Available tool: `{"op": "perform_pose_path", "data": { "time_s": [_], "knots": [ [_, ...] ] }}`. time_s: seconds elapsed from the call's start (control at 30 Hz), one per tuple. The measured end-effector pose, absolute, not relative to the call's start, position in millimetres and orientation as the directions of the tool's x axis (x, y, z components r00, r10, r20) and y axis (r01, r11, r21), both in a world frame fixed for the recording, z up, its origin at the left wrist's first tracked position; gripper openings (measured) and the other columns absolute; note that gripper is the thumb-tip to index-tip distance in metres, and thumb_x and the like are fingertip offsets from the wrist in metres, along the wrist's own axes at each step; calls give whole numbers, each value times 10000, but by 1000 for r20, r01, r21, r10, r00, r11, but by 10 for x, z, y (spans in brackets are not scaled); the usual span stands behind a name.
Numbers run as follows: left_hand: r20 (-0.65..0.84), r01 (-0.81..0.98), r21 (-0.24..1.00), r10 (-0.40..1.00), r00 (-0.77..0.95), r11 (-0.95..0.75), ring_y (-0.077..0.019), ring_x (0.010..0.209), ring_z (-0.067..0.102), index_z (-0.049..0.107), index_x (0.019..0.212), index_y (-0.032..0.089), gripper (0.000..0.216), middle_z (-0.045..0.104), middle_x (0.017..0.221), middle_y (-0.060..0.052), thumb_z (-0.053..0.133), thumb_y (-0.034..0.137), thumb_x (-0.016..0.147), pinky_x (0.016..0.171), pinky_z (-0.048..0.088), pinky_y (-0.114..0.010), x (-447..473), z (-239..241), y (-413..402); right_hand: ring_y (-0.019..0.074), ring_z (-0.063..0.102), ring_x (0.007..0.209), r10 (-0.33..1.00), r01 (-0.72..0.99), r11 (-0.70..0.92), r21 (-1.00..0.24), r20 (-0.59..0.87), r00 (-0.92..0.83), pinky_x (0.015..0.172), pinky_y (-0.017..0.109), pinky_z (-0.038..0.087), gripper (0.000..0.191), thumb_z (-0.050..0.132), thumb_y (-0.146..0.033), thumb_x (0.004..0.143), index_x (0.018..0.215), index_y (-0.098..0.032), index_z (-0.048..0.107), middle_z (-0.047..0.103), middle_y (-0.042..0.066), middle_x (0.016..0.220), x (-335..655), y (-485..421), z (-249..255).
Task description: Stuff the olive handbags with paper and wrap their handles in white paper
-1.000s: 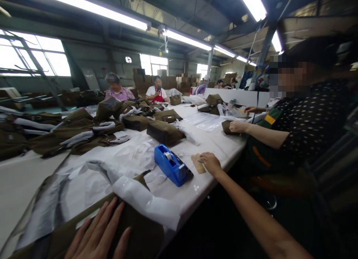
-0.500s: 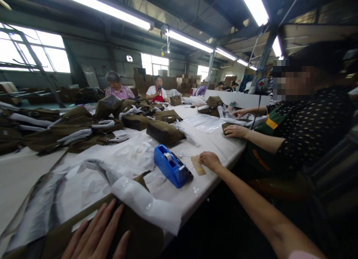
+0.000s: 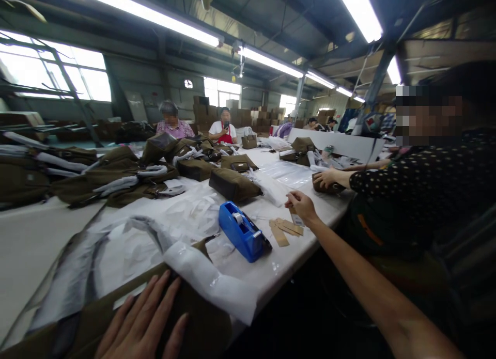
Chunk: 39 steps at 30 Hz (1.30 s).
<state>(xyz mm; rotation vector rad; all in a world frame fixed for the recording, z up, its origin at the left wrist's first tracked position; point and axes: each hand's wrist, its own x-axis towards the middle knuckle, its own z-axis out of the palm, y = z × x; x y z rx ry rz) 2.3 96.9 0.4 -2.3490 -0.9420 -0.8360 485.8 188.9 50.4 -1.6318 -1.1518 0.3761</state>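
My left hand lies flat with fingers spread on an olive-brown bag at the near table edge. A white plastic-wrapped strap lies across that bag. My right hand is stretched out to the right and lifted a little off the table, pinching a small tag. Below it several brown paper tags lie on the white table. A blue tape dispenser stands just left of the tags.
A seated person in a dotted dark top works at my right, hands on a small brown pouch. Olive bags and clear plastic sheets cover the table's middle and far end. Other people sit at the far side.
My right hand has risen from the pile of tags with one tag pinched in its fingers. The left hand has stayed flat on the bag. The view shifted slightly.
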Motion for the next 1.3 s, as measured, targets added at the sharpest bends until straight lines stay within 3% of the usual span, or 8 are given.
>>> {"op": "perform_pose_path", "data": {
  "time_s": [0.2,0.47,0.6,0.7,0.83,1.0,1.17,1.3],
  "knots": [
    [639,813,-233,546,542,-534,-292,1415,444,505,1458,120,597,473,1547,-125,582,373,922,1253,119,-402,178,300,666,156,654,595,959,221,197,-955,234,158,560,238,527,460,720,-593,800,934,-161,636,663,14,675,3506,1468,1038],
    [734,816,-148,491,469,-558,-284,1349,538,627,1335,163,441,612,1423,-103,600,237,901,1247,211,-394,282,202,304,101,627,543,838,-130,-32,-991,44,-544,541,189,491,422,703,-548,863,965,-139,686,679,16,678,1794,908,1388],
    [773,725,-27,446,451,-688,-169,1185,667,656,1242,274,344,716,1274,1,548,156,938,1091,459,-241,-119,309,198,131,651,605,858,-35,3,-999,21,-514,598,219,509,448,723,-582,821,849,-141,645,691,39,681,1555,905,1266],
    [739,855,372,672,-37,-362,-213,1190,665,650,1211,290,273,683,1316,-22,513,317,977,1007,540,-300,-574,557,303,158,657,593,859,-17,-37,-999,-23,-511,570,236,506,479,720,-615,795,816,-151,606,669,38,627,1543,880,1097],
    [286,721,689,941,-181,-71,-321,1170,672,551,1362,213,614,728,1233,-105,467,613,904,1015,521,-452,-915,752,780,107,613,486,858,21,-75,-997,-75,-509,514,205,465,508,729,-621,767,821,-136,586,715,75,755,1560,844,807],
    [75,662,749,995,-59,-18,-314,883,740,575,1238,131,650,761,1044,-151,453,657,876,703,554,-366,-924,767,1409,132,625,477,895,46,16,-999,-6,-446,519,232,477,454,678,-592,836,850,-142,619,701,62,716,1587,795,563],
    [140,707,707,981,-137,-2,-354,909,694,646,974,160,524,744,924,-147,618,636,755,831,491,-407,-945,813,1649,262,739,852,924,139,250,-958,193,-330,957,420,504,329,648,-466,903,764,-169,670,688,68,633,1621,658,472],
    [23,569,820,989,-147,65,-291,837,697,615,1131,146,633,741,899,-91,671,642,741,743,519,-350,-926,860,1565,313,620,1237,916,173,331,-928,272,-295,1049,416,455,146,679,-289,837,799,-170,754,734,165,1136,1674,572,341]
  ]
}}
